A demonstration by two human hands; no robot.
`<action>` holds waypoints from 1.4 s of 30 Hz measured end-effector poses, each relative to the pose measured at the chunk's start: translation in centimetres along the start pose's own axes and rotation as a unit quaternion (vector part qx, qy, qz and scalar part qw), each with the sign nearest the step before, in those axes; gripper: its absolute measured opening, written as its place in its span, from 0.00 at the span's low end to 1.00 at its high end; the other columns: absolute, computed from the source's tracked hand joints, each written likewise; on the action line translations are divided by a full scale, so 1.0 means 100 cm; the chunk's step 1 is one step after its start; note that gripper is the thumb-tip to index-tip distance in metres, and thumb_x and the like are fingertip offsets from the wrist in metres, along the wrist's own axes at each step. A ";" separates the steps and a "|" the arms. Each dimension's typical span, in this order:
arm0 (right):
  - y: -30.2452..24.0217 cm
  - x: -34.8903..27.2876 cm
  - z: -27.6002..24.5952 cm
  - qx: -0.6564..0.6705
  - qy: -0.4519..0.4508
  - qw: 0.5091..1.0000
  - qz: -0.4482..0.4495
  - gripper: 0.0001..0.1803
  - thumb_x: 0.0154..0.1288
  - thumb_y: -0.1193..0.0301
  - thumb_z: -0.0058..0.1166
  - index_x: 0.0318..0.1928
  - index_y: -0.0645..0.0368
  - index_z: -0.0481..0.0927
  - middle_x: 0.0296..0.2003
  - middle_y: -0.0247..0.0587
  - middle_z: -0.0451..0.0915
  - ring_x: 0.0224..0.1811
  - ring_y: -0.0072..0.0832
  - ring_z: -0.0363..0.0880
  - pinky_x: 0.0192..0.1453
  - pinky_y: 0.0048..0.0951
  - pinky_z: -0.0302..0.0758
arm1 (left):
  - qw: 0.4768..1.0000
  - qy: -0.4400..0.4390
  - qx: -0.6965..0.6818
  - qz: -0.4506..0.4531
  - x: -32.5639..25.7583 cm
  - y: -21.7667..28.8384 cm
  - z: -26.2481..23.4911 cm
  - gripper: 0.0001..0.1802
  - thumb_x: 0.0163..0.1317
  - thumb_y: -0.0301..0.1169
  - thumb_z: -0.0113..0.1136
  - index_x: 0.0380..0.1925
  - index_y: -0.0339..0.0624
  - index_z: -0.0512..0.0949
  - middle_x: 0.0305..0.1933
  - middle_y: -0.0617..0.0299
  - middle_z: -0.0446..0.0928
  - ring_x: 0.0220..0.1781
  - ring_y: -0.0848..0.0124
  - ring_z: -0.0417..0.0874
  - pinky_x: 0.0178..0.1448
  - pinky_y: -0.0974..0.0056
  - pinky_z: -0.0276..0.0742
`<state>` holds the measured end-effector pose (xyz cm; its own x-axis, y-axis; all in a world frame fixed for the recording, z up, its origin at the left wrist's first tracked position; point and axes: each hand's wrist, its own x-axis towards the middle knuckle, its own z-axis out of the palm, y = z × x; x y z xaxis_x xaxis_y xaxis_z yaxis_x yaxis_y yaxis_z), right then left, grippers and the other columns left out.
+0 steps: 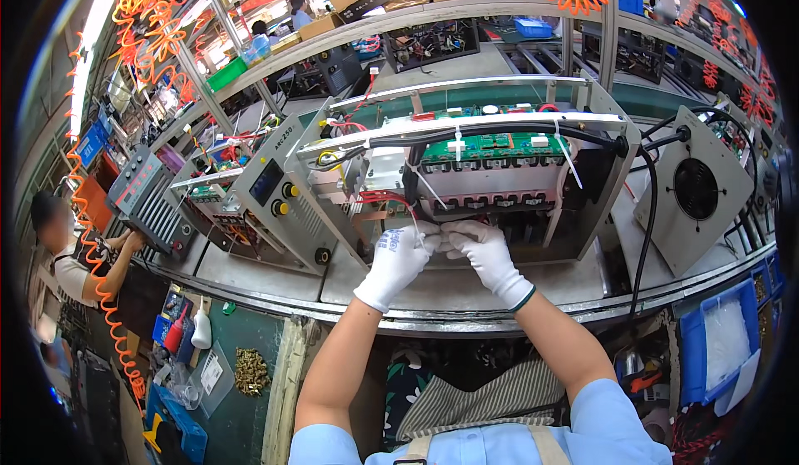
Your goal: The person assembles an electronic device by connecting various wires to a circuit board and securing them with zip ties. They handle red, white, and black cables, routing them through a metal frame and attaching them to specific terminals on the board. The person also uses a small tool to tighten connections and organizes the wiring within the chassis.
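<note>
An open-sided metal machine chassis (599, 215) stands in front of me, with a green circuit board (491, 147) and heat sinks inside. My left hand (398, 263), in a white glove, is closed in a pinch at the chassis's lower front. Beside it my right hand (489, 257), gloved too, is closed with its fingertips almost against the left ones. What the fingers pinch is too small and covered to make out. Red wires (387, 197) run down close above the left hand. White cable ties (570, 163) stick out from the black cable bundle (499, 127) along the upper rail.
A panel with a fan (696, 188) leans at right, joined by black cables. Another open machine (270, 186) stands at left. On the lower green bench lie brass-coloured fasteners (251, 372) and a white bottle (201, 325). A blue bin (722, 340) is at right; a co-worker (75, 257) at far left.
</note>
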<state>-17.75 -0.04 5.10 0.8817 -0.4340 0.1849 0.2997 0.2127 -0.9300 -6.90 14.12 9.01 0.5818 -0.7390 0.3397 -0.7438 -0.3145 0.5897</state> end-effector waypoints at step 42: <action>-0.034 0.017 -0.011 -0.621 -0.105 0.774 -0.058 0.21 0.67 0.58 0.51 0.56 0.51 0.73 0.54 0.51 0.77 0.55 0.48 0.78 0.56 0.48 0.75 | 0.999 -0.030 0.034 -0.003 -0.010 0.023 0.000 0.10 0.61 0.27 0.56 0.42 0.42 0.81 0.28 0.53 0.82 0.29 0.53 0.81 0.35 0.54 0.75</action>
<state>-17.72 -2.49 8.21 0.9538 -0.2080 0.2169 -0.0858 -0.8802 -0.4667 -9.20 14.09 10.03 0.5672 -0.7703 0.2912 -0.7623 -0.3574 0.5396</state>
